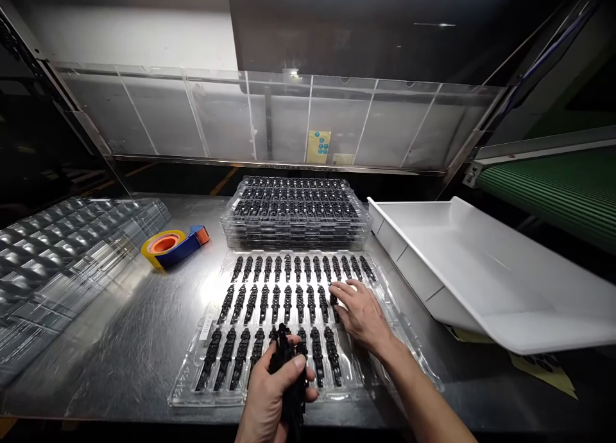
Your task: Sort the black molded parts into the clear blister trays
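Observation:
A clear plastic tray [192,372] lies flat on the metal table, with rows of black parts [287,303] in its slots. The slots at the right of the front and middle rows hold no visible parts. My left hand [274,385] is wrapped round a bundle of black parts [290,398] over the tray's front edge. Over the right part of the middle row, my right hand [360,314] has its fingers bent down onto a black part [333,300]; its fingertips partly cover that part.
Behind the tray stands a stack of filled clear trays [296,231]. Stacked clear trays [72,250] are at the left, beside a tape dispenser [176,245]. A white bin [481,269] sits at the right, near a green conveyor [563,186]. A clear panel [279,122] spans the back.

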Demonstrator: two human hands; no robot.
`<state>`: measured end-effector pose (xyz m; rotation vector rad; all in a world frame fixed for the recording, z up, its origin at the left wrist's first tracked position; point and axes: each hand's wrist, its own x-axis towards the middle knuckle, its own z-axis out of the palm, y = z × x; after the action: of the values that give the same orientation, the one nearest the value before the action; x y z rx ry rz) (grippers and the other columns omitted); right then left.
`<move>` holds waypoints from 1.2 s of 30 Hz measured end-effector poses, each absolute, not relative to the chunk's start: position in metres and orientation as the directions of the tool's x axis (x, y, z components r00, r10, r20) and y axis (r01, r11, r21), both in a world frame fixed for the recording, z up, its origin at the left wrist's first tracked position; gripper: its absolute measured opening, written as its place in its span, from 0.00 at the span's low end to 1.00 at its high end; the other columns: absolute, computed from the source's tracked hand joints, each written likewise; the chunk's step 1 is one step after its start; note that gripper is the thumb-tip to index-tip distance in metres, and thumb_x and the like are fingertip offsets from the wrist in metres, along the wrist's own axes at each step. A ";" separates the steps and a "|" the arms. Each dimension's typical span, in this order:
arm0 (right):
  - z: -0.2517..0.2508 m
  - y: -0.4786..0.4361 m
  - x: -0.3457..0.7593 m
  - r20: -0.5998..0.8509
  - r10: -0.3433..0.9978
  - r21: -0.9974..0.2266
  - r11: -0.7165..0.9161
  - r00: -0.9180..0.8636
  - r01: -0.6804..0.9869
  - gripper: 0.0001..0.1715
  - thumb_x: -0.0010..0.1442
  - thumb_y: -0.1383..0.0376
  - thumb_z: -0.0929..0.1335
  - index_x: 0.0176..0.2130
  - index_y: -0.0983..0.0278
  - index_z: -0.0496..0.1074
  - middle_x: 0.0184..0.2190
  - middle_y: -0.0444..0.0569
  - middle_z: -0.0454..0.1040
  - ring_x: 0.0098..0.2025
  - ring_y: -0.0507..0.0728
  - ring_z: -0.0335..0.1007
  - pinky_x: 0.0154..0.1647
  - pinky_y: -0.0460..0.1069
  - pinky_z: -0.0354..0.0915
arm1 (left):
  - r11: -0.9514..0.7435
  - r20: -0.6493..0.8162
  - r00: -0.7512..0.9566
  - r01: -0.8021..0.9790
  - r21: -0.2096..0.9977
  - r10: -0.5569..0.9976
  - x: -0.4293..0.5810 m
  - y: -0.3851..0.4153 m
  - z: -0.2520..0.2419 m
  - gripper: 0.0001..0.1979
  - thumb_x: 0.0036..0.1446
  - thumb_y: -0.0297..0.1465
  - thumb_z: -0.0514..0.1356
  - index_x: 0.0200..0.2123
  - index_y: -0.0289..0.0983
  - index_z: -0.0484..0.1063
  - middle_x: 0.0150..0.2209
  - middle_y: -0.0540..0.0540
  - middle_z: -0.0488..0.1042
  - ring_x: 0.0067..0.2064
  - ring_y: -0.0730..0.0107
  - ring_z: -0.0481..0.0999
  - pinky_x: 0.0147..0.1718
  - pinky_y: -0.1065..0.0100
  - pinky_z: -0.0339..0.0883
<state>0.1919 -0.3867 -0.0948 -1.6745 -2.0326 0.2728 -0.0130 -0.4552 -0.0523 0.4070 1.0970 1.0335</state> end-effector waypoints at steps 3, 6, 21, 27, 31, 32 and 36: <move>-0.098 -0.379 0.195 0.232 0.961 -0.458 0.243 -0.149 0.855 0.19 0.58 0.71 0.65 0.48 0.58 0.73 0.50 0.46 0.74 0.59 0.66 0.56 0.57 0.64 0.56 | 0.495 -0.535 0.064 -0.484 0.721 0.842 -0.013 -0.454 -0.053 0.27 0.38 0.33 0.72 0.41 0.31 0.70 0.21 0.46 0.73 0.23 0.67 0.74 0.20 0.69 0.71; -0.094 -0.387 0.196 0.231 0.966 -0.492 0.216 -0.112 0.843 0.17 0.59 0.69 0.65 0.47 0.61 0.74 0.51 0.49 0.73 0.59 0.66 0.56 0.57 0.64 0.56 | 0.497 -0.540 0.065 -0.496 0.712 0.839 -0.010 -0.453 -0.053 0.26 0.39 0.32 0.72 0.42 0.32 0.70 0.23 0.46 0.73 0.24 0.67 0.74 0.21 0.70 0.71; -0.065 -0.476 0.172 -0.079 0.994 -0.983 -0.091 0.078 0.160 0.18 0.60 0.53 0.66 0.33 0.64 0.76 0.26 0.45 0.73 0.31 0.53 0.66 0.33 0.47 0.63 | 0.506 -0.486 0.149 -0.347 0.790 0.861 0.020 -0.465 -0.057 0.27 0.41 0.37 0.71 0.44 0.33 0.71 0.28 0.45 0.75 0.25 0.66 0.75 0.21 0.69 0.72; -0.058 -0.449 0.208 -0.056 0.996 -0.896 -0.079 0.064 0.437 0.12 0.60 0.59 0.65 0.38 0.62 0.75 0.33 0.46 0.77 0.35 0.55 0.71 0.36 0.48 0.66 | 0.465 -0.499 0.029 -0.414 0.783 0.866 0.012 -0.460 -0.056 0.25 0.40 0.34 0.72 0.42 0.34 0.69 0.29 0.46 0.75 0.25 0.68 0.74 0.20 0.70 0.72; -0.069 -0.430 0.205 -0.069 0.997 -0.818 -0.041 -0.027 0.574 0.11 0.56 0.64 0.67 0.40 0.60 0.76 0.35 0.46 0.76 0.36 0.56 0.71 0.38 0.50 0.65 | 0.464 -0.502 0.022 -0.420 0.780 0.864 0.005 -0.461 -0.052 0.27 0.40 0.33 0.72 0.44 0.34 0.68 0.29 0.45 0.75 0.24 0.68 0.73 0.17 0.70 0.70; -0.072 -0.428 0.201 -0.046 0.999 -0.800 -0.027 -0.016 0.600 0.13 0.54 0.66 0.68 0.41 0.59 0.76 0.36 0.47 0.75 0.37 0.57 0.70 0.39 0.51 0.64 | 0.463 -0.504 0.021 -0.429 0.776 0.863 0.004 -0.462 -0.052 0.27 0.40 0.33 0.71 0.44 0.34 0.68 0.29 0.45 0.75 0.25 0.67 0.73 0.16 0.70 0.69; -0.079 -0.432 0.192 0.041 0.999 -0.728 0.017 0.018 0.686 0.14 0.51 0.69 0.69 0.39 0.60 0.76 0.36 0.50 0.72 0.41 0.61 0.66 0.42 0.54 0.61 | 0.473 -0.499 0.092 -0.500 0.725 0.862 0.007 -0.463 -0.053 0.26 0.41 0.31 0.68 0.46 0.35 0.68 0.31 0.45 0.74 0.26 0.65 0.73 0.15 0.68 0.68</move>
<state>0.1916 -0.4321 -0.0792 -1.7267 -1.7255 0.7038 0.0067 -0.4635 -0.0530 0.4207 1.0551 1.0565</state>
